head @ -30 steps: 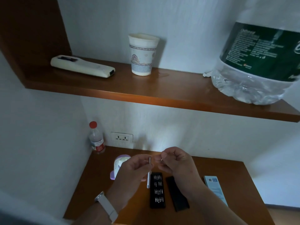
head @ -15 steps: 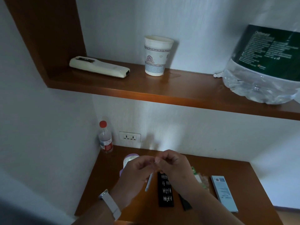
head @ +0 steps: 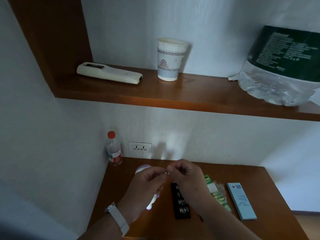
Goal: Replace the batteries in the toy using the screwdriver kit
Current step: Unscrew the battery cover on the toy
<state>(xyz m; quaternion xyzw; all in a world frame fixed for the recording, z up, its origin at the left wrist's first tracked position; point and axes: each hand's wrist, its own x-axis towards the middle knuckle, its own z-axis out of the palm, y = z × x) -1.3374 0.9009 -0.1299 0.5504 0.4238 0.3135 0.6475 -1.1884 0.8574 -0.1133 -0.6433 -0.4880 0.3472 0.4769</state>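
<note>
A: On the worktop [head: 263, 184], low in the head view, both hands are raised and meet fingertip to fingertip. Stage?

B: Early, tool prep. Left hand [head: 147, 182] is curled round the white driver [head: 152, 202]; I think that's its lower end poking out under the palm. Right hand [head: 187, 175] pinches a small metal bit [head: 167, 172] right at the driver's top end. Reads as seating the bit. Can't tell if it's in.

A: Toy?

B: Lavender toy [head: 142, 168] sits on the worktop behind the left hand, mostly hidden. Neither hand grips it. No battery cover visible, so can't say open or shut. My guess is no screw is out yet.

A: Kit, batteries?

B: Black bit tray [head: 181, 203] lies open below the right hand, bits in rows. Green battery pack [head: 217, 194] is just beside it, blurry, looks unopened. Pale blue box [head: 241, 200] is furthest right.

A: Left to do?

B: Nearly everything: unscrew the cover, swap the cells, close it, screw it back.

A: Clutter?

B: Red-capped bottle [head: 113, 149] in the back-left corner, near a wall socket [head: 140, 147]. Shelf [head: 199, 94] above carries a remote [head: 109, 74], a paper cup [head: 170, 59] and a big water jug [head: 280, 70].
</note>
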